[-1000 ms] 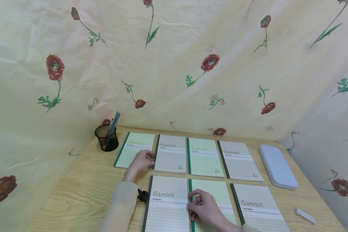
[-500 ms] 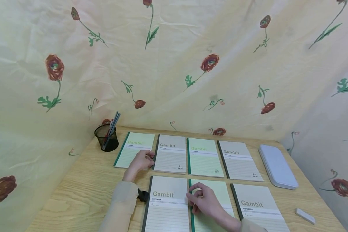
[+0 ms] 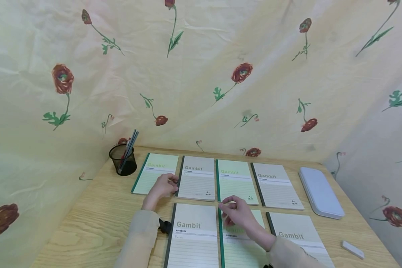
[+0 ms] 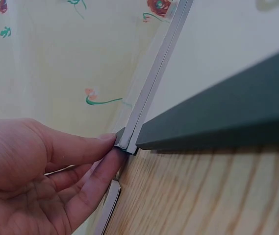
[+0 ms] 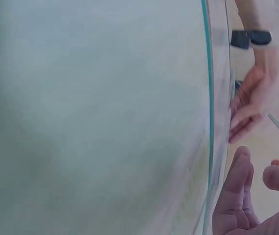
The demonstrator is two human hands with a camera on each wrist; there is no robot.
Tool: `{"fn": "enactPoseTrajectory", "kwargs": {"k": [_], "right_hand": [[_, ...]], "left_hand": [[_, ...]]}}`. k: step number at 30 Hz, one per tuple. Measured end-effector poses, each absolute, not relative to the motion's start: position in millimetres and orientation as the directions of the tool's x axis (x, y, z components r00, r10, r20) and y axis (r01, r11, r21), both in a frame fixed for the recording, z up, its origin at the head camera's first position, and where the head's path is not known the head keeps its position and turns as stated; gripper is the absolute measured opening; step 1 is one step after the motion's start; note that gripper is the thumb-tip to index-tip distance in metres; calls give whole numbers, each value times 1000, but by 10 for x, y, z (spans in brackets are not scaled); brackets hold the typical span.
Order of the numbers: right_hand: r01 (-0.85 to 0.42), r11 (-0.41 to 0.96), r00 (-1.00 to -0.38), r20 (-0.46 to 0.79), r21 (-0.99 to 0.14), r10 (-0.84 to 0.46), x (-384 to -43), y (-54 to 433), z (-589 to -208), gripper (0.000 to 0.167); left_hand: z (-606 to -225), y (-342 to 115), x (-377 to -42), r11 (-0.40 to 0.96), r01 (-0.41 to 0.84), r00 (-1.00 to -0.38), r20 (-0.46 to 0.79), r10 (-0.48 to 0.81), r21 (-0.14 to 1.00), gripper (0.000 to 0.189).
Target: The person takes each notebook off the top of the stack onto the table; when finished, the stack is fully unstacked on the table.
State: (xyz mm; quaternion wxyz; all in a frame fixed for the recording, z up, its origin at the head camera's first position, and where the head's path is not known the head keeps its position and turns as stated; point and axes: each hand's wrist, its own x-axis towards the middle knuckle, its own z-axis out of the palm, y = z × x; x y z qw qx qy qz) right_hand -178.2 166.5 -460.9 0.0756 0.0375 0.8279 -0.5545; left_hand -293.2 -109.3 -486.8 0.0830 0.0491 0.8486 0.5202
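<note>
Seven paper-covered notebooks lie in two rows. My left hand pinches the near left corner of a grey-white notebook with a black spine, second in the back row. In the left wrist view, thumb and finger meet at that notebook's corner, beside the dark spine of a nearer notebook. My right hand is over the top part of the green notebook in the front row, partly covering its printed name. The right wrist view has its thumb and fingers apart, nothing between them.
Left of the front green notebook is a white notebook, and right of it another. A black mesh pen cup stands back left. A pale flat case and a white eraser-like block lie right. Flowered cloth hangs behind.
My right hand has moved away from me along the front green notebook, from its spine's middle to its top edge. The left hand has stayed at the same corner.
</note>
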Motion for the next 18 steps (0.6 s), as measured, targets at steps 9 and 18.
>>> {"fn": "enactPoseTrajectory", "kwargs": {"k": [9, 18], "right_hand": [[117, 418, -992, -125, -901, 8, -2051, 1700, -4568, 27], [116, 501, -993, -106, -858, 47, -2309, 1695, -4550, 30]], "left_hand": [[-4858, -1100, -2926, 454, 0, -981, -87, 171, 891, 35], [-4849, -1107, -2920, 453, 7, -982, -81, 174, 891, 35]]}}
